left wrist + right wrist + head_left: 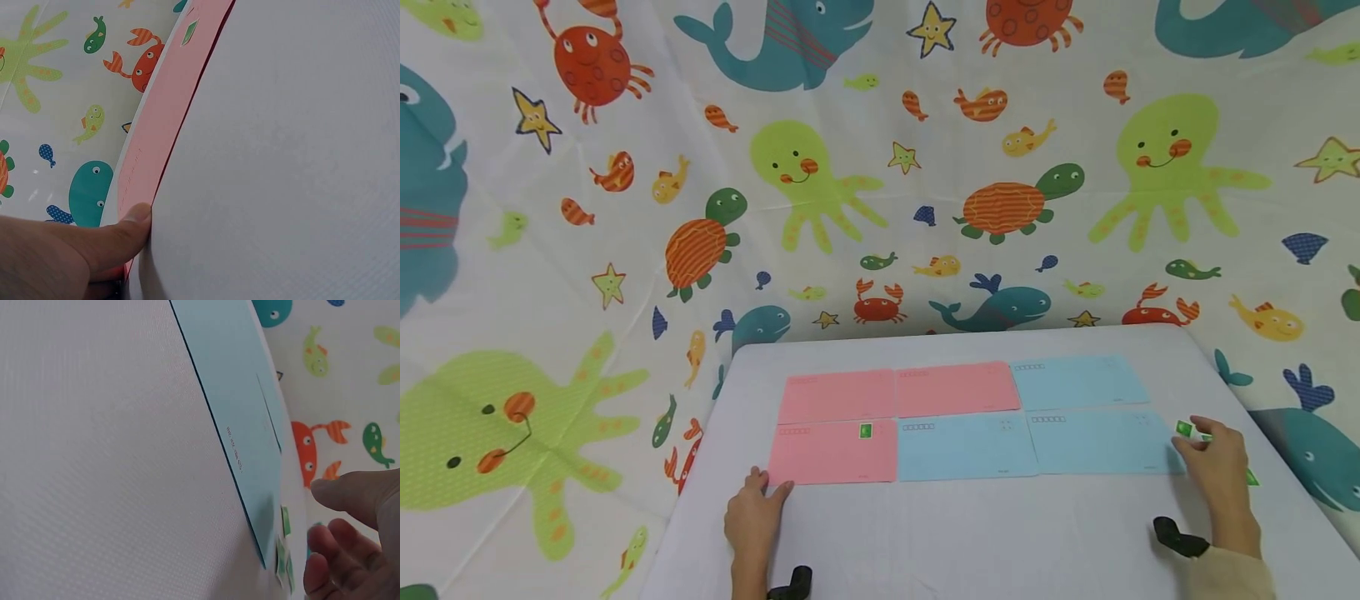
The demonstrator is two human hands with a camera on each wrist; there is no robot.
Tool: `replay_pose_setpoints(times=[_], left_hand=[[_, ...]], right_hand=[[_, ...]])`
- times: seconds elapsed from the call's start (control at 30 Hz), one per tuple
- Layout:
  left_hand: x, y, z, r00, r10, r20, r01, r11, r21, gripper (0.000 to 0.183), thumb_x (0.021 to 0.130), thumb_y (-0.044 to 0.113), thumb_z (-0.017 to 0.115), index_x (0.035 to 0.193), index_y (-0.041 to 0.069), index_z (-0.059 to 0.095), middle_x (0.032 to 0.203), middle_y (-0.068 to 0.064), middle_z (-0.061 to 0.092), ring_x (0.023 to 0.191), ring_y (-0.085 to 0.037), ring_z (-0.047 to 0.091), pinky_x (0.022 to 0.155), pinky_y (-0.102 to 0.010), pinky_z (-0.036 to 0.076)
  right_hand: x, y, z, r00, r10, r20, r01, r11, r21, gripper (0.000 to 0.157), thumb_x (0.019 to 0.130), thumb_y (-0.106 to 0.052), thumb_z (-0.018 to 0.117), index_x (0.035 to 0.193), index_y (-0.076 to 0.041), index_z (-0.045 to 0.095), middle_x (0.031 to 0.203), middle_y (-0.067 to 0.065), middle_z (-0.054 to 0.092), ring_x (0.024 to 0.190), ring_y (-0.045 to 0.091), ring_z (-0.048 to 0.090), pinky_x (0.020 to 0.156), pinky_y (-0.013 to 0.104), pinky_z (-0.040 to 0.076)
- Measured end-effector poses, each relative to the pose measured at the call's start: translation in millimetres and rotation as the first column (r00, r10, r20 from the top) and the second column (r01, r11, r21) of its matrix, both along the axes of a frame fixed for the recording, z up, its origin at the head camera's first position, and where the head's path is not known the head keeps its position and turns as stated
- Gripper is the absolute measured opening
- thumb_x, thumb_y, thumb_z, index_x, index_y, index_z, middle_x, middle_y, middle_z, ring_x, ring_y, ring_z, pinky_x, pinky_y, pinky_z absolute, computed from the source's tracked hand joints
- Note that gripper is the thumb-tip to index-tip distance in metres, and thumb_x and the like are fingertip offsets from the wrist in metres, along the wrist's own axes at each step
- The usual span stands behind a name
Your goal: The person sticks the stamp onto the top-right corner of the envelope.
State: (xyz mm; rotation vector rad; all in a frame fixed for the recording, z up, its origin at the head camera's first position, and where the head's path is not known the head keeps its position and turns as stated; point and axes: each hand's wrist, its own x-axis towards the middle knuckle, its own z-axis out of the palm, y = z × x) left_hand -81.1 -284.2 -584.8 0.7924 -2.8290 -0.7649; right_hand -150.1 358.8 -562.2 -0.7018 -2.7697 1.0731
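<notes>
My left hand point(752, 517) rests at the near left corner of a pink envelope point(827, 458), thumb and forefinger spread. In the left wrist view its thumb point(128, 234) touches that envelope's edge; its other fingers are mostly hidden. A green stamp point(866, 431) sits near this envelope's upper right corner. At the table's right side my right hand point(1216, 467) hovers over small green stamps point(1183, 428), beside a blue envelope point(1105, 442). The right wrist view shows its thumb point(340, 494) apart from its bent fingers, with nothing between them. Several stamps point(281, 556) lie below it.
Two more pink envelopes point(838, 397) and further blue ones point(1078, 382) complete two rows on the white table point(962, 533). A cloth printed with sea animals point(880, 200) hangs behind and beside the table. Black straps' ends point(1180, 537) show near the wrists.
</notes>
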Motion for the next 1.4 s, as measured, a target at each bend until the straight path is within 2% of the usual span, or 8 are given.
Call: replay_pose_setpoints(times=[0.13,0.23,0.33,0.37,0.5,0.77,1.17,1.4], left_hand=[[0.5,-0.9,-1.3,1.000,0.000,-0.004,0.000,1.000,-0.003,0.059,0.088,0.029,0.075,0.130,-0.009,0.059,0.143,-0.030,0.048,0.132,-0.051,0.047,0.102,-0.064,0.045],[0.3,-1.9,-1.9,1.000,0.001,-0.012,-0.001,1.000,-0.005,0.059,0.088,0.029,0.075,0.130,-0.010,0.060,0.143,-0.030,0.048,0.131,-0.052,0.048,0.101,-0.065,0.045],[0.2,-2.2,-2.5,1.000,-0.008,-0.016,0.008,1.000,-0.009,0.059,0.088,0.029,0.074,0.130,-0.010,0.060,0.142,-0.031,0.049,0.129,-0.053,0.048,0.100,-0.066,0.046],[0.3,-2.0,-2.7,1.000,-0.012,-0.018,0.012,1.000,-0.011,0.059,0.088,0.030,0.074,0.130,-0.010,0.060,0.142,-0.032,0.049,0.129,-0.054,0.049,0.099,-0.066,0.047],[0.3,-1.9,-2.6,1.000,-0.015,-0.024,0.015,1.000,-0.012,0.059,0.088,0.029,0.074,0.129,-0.010,0.059,0.142,-0.032,0.049,0.128,-0.054,0.049,0.098,-0.065,0.048],[0.6,-1.2,1.4,1.000,-0.005,-0.012,0.005,1.000,0.002,0.059,0.088,0.028,0.075,0.130,-0.011,0.059,0.142,-0.031,0.048,0.130,-0.052,0.048,0.100,-0.065,0.046],[1.2,0.1,1.1,1.000,-0.006,-0.004,0.006,1.000,0.009,0.059,0.087,0.029,0.075,0.129,-0.011,0.059,0.142,-0.031,0.048,0.132,-0.051,0.046,0.102,-0.064,0.044],[1.6,-0.5,0.5,1.000,-0.002,-0.002,0.002,1.000,-0.002,0.059,0.086,0.028,0.076,0.128,-0.011,0.060,0.142,-0.031,0.048,0.131,-0.052,0.047,0.101,-0.065,0.045]], right_hand=[[-5.5,4.5,0.4,1.000,-0.016,0.013,0.016,1.000,-0.013,0.057,0.099,-0.011,0.055,0.147,0.011,0.035,0.143,0.039,0.033,0.115,0.048,0.047,0.068,0.020,0.040],[-10.8,7.2,0.9,0.998,-0.046,0.038,0.048,0.998,-0.042,0.058,0.099,-0.012,0.054,0.148,0.011,0.032,0.144,0.039,0.032,0.120,0.050,0.044,0.083,0.042,0.051],[-14.0,9.8,1.8,0.994,-0.084,0.073,0.089,0.994,-0.067,0.059,0.100,-0.012,0.052,0.149,0.011,0.031,0.142,0.039,0.032,0.125,0.052,0.038,0.101,0.062,0.043],[-14.3,10.8,1.7,0.992,-0.094,0.088,0.100,0.992,-0.071,0.059,0.100,-0.012,0.052,0.149,0.011,0.030,0.142,0.039,0.032,0.126,0.053,0.036,0.105,0.064,0.040],[-17.9,12.8,1.9,0.986,-0.113,0.120,0.123,0.989,-0.077,0.058,0.101,-0.013,0.053,0.149,0.012,0.031,0.138,0.038,0.035,0.126,0.052,0.034,0.105,0.064,0.038],[-26.8,16.9,-0.6,0.983,-0.120,0.139,0.132,0.988,-0.079,0.057,0.100,-0.015,0.051,0.146,0.013,0.033,0.133,0.036,0.042,0.118,0.048,0.042,0.090,0.056,0.043],[-29.7,20.2,-5.4,0.983,-0.094,0.159,0.104,0.993,-0.054,0.058,0.101,-0.018,0.053,0.144,0.015,0.033,0.129,0.038,0.042,0.116,0.051,0.040,0.096,0.063,0.040],[-33.8,22.4,-10.2,0.982,-0.063,0.178,0.067,0.998,-0.015,0.050,0.100,-0.014,0.053,0.137,0.016,0.039,0.123,0.039,0.045,0.113,0.052,0.043,0.095,0.063,0.041]])
